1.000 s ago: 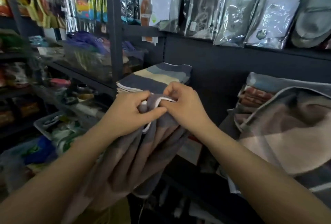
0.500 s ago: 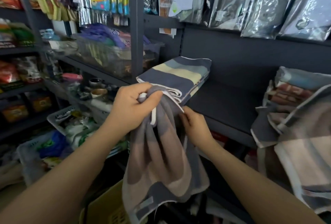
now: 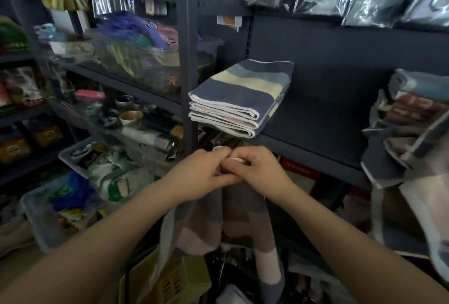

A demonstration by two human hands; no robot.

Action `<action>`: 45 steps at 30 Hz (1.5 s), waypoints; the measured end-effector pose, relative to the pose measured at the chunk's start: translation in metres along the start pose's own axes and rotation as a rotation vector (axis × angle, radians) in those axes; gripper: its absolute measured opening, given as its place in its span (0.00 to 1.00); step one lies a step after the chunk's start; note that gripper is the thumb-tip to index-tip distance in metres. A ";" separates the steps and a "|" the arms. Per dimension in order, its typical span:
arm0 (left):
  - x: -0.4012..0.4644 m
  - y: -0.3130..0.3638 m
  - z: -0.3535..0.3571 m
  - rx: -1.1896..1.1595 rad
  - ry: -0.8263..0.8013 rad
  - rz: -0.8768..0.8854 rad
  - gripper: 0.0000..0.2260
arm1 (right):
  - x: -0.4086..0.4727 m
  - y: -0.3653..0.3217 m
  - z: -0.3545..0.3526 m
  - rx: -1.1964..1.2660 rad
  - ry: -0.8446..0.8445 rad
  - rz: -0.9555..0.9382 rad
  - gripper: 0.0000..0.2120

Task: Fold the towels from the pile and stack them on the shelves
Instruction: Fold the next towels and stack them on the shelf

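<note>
Just below the shelf edge, left hand and right hand pinch 1 hanging towel's top hem together; soft and limp, it likely handles best held by its corners.

shelf: dark metal, pretty bare in the middle
folded towels: stacked at the shelf's left end
towel pile: slumped on its right end

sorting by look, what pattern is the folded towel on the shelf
Broad stripes: dark blue, pale yellow and grey-blue, with a white edge on the folded towel, best seen in the head view.
</note>
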State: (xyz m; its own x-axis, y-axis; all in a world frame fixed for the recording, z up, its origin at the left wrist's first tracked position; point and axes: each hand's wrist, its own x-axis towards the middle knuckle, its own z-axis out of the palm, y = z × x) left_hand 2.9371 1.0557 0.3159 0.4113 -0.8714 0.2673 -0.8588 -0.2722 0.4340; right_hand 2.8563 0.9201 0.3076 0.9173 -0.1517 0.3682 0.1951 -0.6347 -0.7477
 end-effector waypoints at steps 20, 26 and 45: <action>0.003 -0.057 0.001 -0.976 0.605 -0.645 0.12 | -0.043 0.055 -0.039 0.307 -0.100 0.542 0.13; 0.009 -0.052 0.024 -0.793 0.333 -0.772 0.08 | -0.040 0.036 -0.023 0.496 0.194 0.545 0.05; -0.010 -0.003 0.033 -0.656 -0.017 -0.264 0.06 | -0.056 0.029 -0.021 0.713 0.280 0.523 0.08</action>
State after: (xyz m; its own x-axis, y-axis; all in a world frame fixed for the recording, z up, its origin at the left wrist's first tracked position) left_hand 2.9255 1.0520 0.2836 0.5714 -0.8176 0.0709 -0.3676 -0.1777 0.9129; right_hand 2.8035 0.8944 0.2776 0.8498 -0.5236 -0.0612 0.0326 0.1680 -0.9852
